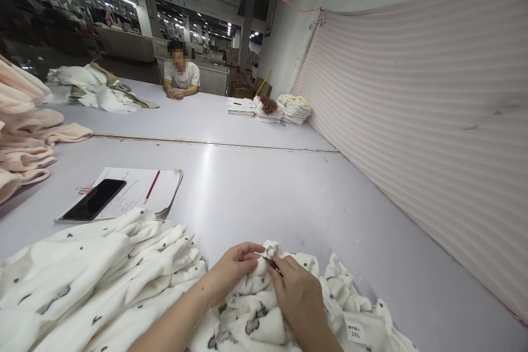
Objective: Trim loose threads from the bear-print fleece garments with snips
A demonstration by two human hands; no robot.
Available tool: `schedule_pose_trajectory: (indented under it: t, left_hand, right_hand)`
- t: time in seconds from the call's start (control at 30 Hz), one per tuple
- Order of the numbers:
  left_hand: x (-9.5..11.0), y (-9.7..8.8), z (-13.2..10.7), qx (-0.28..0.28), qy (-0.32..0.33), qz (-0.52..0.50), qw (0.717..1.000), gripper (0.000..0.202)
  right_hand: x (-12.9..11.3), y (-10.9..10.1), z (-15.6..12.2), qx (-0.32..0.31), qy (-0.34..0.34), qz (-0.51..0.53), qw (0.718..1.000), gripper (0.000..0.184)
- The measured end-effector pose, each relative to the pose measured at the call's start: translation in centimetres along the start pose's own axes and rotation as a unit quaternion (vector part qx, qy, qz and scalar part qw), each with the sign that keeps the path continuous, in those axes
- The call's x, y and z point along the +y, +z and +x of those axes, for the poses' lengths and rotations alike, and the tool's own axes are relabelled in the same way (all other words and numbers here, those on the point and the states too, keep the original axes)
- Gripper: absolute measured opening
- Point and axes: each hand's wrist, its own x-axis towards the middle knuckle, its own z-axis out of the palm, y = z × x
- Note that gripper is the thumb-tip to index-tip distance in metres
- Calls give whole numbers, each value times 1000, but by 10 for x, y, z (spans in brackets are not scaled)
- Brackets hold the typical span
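Observation:
White printed fleece garments lie bunched at the near edge of the table. My left hand [237, 264] is closed on a fold of one white garment [268, 316], its thumb and fingers pinching the cloth. Within my right hand [299, 289] is a pair of small dark thread snips [272, 265], their tip at the pinched fold beside my left fingertips. A small size label [233, 300] shows on the garment below my left hand. To the right, a white label [355, 332] reading 2XL lies on more of the fleece.
A large white fleece pile [99, 280] lies at left. Behind it are a phone [95, 199], papers [136, 198] and a pencil [152, 187]. Pink fleece [20, 126] is stacked far left. A person [181, 74] leans on the far table edge. Striped cloth [412, 104] covers the right wall.

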Motion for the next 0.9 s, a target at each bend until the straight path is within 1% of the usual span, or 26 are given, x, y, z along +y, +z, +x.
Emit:
schedule_pose_trajectory:
  t: [0.1,0.17,0.27,0.4,0.47,0.57,0.67,0.73,0.8,0.83,0.87,0.9]
  left_hand:
    - [1,1,-1,6,1,6,1000,32]
    - [2,2,-3,7,-2,3,1000,32]
    - [3,4,-4,6,-5,0,1000,32]
    - [3,4,-3,9,-2,6,1000,33]
    - [3,3,-3,11,-3,11,1000,34]
    - [3,3,-4,10,-7,16,1000,40]
    - [3,7,-5,10,1,25,1000,50]
    - [6,10,-4,13,12,42,999,55]
    - [10,9,-2,27,23,71,997,56]
    - [12,7,-2,49,32,92,994,54]
    - [12,3,-3,82,44,118,989,52]
    - [11,0,-5,125,60,146,979,50]
  right_hand:
    - [3,-6,0,0,46,56,997,23]
    - [3,-11,0,-14,46,90,995,24]
    - [2,-12,0,-28,37,101,994,27]
    - [2,-10,3,-27,78,125,989,25]
    - [2,-10,3,-32,83,138,987,24]
    - [4,-11,1,-33,76,154,985,24]
    - [5,-11,2,-7,95,173,980,26]
    - [5,-8,7,-8,110,246,963,32]
    - [7,-2,14,-28,116,348,930,41]
    - [9,1,18,-30,122,392,911,37]
    - [14,4,22,-20,134,421,897,27]
    - [20,7,24,7,151,432,889,17]
